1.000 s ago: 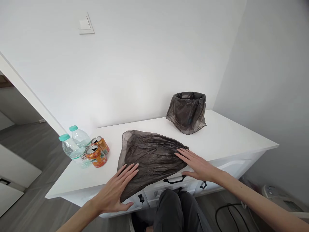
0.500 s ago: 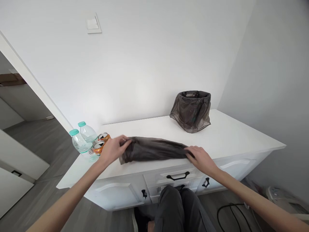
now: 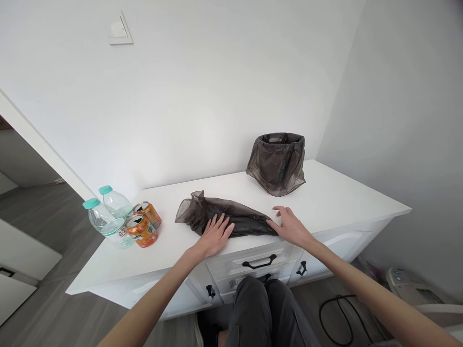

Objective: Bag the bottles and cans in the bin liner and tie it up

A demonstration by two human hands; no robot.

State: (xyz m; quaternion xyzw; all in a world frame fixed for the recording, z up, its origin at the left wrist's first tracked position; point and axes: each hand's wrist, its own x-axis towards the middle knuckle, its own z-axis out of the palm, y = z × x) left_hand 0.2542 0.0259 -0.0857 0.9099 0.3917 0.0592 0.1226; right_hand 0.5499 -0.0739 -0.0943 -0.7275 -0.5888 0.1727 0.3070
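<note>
A dark translucent plastic bag (image 3: 238, 212), gathered into a long bundle, lies along the front of the white cabinet top (image 3: 173, 260). Its left end flares loosely. My left hand (image 3: 216, 234) rests flat on the bag's middle with the fingers spread. At the bag's right end, my right hand (image 3: 292, 227) touches it with the thumb side; its fingers are apart and curved, not closed round the plastic. Behind them stands a bin lined with a similar dark bag (image 3: 277, 164), its mouth upward and the liner folded over the rim.
Two clear plastic bottles with teal caps, a front one (image 3: 108, 224) and a rear one (image 3: 116, 202), stand at the left beside two orange drink cans (image 3: 142, 230). A wall switch (image 3: 121, 30) is above. Drawer handles (image 3: 259, 262) face my knees; a black cable (image 3: 338, 313) lies on the floor.
My left hand has released the bag's left end and moved right, onto its middle. My right hand has loosened its hold. The bag's left end has sprung up and flared.
</note>
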